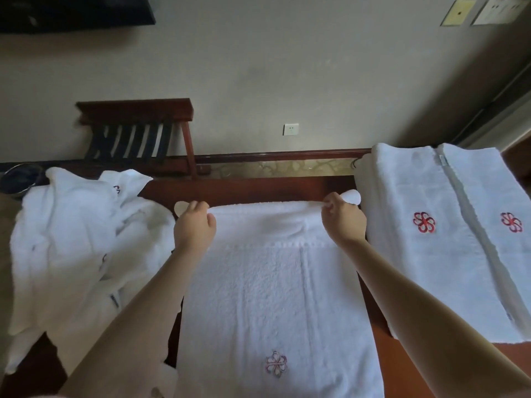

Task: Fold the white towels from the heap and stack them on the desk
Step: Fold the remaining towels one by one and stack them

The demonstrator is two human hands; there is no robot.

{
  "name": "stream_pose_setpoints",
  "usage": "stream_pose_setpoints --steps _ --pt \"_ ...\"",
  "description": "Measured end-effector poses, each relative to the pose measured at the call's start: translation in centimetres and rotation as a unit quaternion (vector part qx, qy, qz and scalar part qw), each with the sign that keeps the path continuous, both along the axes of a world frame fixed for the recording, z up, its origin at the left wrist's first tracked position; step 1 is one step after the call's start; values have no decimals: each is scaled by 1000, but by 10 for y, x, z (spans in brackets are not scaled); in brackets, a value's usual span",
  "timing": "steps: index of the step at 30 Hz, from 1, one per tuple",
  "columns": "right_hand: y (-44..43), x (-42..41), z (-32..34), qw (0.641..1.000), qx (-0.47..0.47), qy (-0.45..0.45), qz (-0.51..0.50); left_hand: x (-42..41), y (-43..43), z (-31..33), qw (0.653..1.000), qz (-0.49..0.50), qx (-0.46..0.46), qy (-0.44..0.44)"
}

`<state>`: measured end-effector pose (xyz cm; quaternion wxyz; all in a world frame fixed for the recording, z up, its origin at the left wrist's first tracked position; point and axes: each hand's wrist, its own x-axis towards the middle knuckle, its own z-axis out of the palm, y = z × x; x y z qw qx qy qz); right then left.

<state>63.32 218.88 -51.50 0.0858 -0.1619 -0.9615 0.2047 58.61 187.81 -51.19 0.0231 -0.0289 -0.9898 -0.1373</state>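
On the tabletop (pixel 244 191) the spread towel (pixel 273 282) lies between the heap (pixel 71 239) at nine o'clock and the folded stack (pixel 431 239) at three, with the left hand (pixel 194 225) and right hand (pixel 343 219) each pinching a twelve-o'clock corner, so uneven pulling would likely skew the fold.

Spread towel (pixel 273 297) runs off bottom edge. Folded stack (pixel 431 254) cut by right edge. Dark screen (pixel 71 10) cropped top-left. Metal bowl (pixel 17 179) half behind heap (pixel 71 239). Heap's emblems buried in folds, unreadable. Wall socket (pixel 290 129) too small for detail.
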Motion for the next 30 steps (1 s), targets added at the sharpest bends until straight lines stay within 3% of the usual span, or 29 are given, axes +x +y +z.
stream_pose_setpoints --steps 5,14,24,30 --pt "-2 21 2 1000 -2 -1 13 17 -9 1 1000 -1 28 4" --pt "10 -43 7 999 -5 -42 -8 -35 9 12 1000 26 8 -5" --pt "22 -114 -46 993 15 -113 11 -111 23 -38 994 51 -58 -76" --pt "23 -124 -76 990 -49 -127 22 -124 23 -71 991 67 5 -116"
